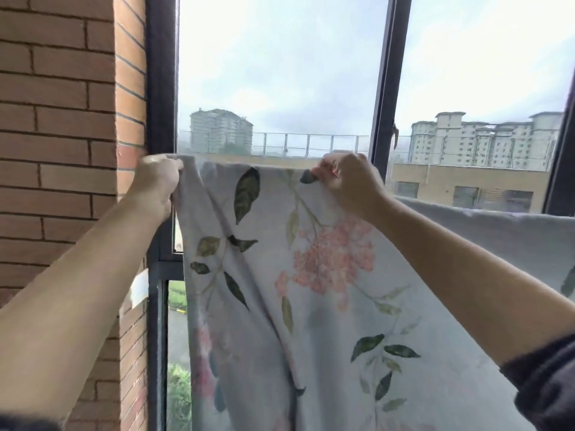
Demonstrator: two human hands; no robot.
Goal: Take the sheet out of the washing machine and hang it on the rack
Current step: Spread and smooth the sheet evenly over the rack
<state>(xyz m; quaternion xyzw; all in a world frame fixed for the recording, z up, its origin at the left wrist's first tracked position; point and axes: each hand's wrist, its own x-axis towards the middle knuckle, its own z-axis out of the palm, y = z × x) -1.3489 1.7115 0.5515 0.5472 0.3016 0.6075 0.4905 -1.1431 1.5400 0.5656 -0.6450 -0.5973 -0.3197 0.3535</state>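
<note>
Bare forearms raised, left hand (154,185) gripping the bunched top corner of the floral sheet (311,306), right hand (351,185) fingers (323,175) pinching its top edge, sheet hanging spread before the window (385,88), brick wall (62,119) at left

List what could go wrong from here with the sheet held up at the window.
1. The left hand and right hand hold the sheet only by its top edge; a slip would likely drop that end.
2. A long fold runs down from the left hand, so the cloth may dry creased unless it is spread out.
</note>
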